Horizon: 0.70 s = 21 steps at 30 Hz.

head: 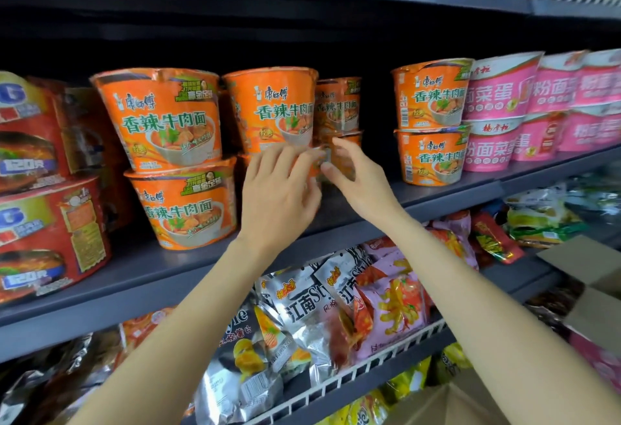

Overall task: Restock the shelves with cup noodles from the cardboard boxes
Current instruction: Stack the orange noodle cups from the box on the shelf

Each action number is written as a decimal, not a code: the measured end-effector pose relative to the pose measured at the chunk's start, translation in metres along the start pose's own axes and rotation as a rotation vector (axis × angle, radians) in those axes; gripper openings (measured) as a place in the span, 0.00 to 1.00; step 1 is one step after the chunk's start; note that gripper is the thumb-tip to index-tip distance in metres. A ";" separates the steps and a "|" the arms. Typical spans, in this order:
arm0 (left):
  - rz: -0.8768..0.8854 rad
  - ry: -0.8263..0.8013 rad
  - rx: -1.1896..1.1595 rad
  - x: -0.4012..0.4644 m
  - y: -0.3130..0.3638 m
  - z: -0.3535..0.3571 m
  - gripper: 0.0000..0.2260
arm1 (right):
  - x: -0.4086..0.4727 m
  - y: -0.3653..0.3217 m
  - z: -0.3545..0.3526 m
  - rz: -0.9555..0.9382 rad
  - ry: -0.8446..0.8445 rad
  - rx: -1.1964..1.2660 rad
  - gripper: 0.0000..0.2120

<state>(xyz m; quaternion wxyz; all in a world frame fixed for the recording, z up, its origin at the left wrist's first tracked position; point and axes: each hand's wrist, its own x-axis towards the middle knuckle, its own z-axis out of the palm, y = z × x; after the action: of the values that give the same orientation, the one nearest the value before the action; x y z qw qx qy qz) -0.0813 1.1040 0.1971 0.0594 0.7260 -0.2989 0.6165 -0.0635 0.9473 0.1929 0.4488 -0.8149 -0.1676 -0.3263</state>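
Orange cup noodles stand two high on the middle shelf [134, 277]: a left stack [168, 115], a middle stack [272, 109], a stack further back [337, 105] and a right stack [431, 95]. My left hand [279, 196] lies with spread fingers against the front of the middle stack's lower cup, which it mostly hides. My right hand [356, 182] is just to the right of that cup, thumb and fingers curled and apart. Neither hand lifts anything. The fingertips are blurred.
Red cup noodles [33, 156] fill the shelf's left end and pink ones [504, 95] the right. A dark gap lies between the back stack and the right stack. Snack bags [319, 307] sit behind a wire rail below. Open cardboard boxes [591, 290] are at lower right.
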 end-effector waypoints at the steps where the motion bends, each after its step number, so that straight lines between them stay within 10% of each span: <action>1: 0.036 0.015 -0.012 0.004 0.005 0.006 0.12 | -0.001 0.008 -0.010 -0.019 0.045 -0.049 0.23; 8: 0.228 -0.204 0.056 0.024 0.040 0.072 0.08 | 0.030 0.060 -0.061 -0.207 0.070 -0.493 0.15; 17: 0.043 -0.131 0.195 0.024 0.043 0.083 0.09 | 0.124 0.090 -0.017 -0.464 -0.052 -0.933 0.23; 21: 0.028 -0.181 0.228 0.021 0.039 0.084 0.09 | 0.136 0.097 -0.010 -0.463 0.081 -0.723 0.18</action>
<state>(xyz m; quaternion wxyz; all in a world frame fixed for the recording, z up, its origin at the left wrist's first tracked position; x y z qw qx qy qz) -0.0273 1.0260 0.1862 -0.0594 0.7766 -0.2409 0.5791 0.0873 0.8833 0.2292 0.0557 -0.8469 -0.2033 -0.4881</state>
